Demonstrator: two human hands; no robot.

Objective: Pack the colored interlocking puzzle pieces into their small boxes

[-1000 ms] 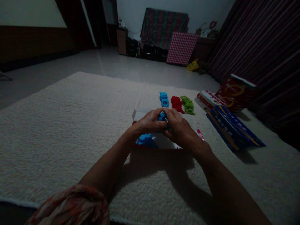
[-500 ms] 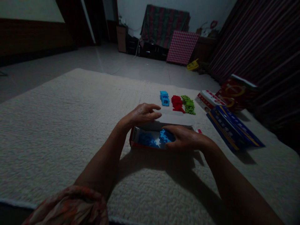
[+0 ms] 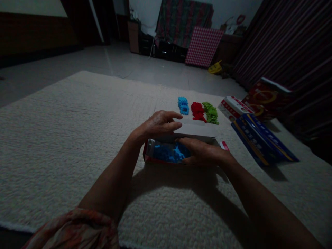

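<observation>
An open carton with a red outside and white inside (image 3: 145, 156) sits on the pale quilted mat. Blue interlocking plastic pieces (image 3: 164, 152) lie in it. Reaching in from the right, my right hand (image 3: 201, 151) curls its fingers and thumb round a clump of the blue pieces, partly hiding them. My left hand (image 3: 162, 122) is over the carton's back left corner, fingers stretched and apart, beside the raised white lid flap (image 3: 194, 128). Whether it touches the flap I cannot tell.
Beyond the carton lie light-blue pieces (image 3: 183, 105), red pieces (image 3: 198, 111) and green pieces (image 3: 211, 113) in groups. At the right stand a navy box (image 3: 261, 140), a small red-and-white box (image 3: 234, 108) and a large red box (image 3: 267, 98).
My right hand has gone slightly lower and left in the carton with the blue clump, now against the other blue pieces. My left hand stays nearly in place; the view has tilted a little.
</observation>
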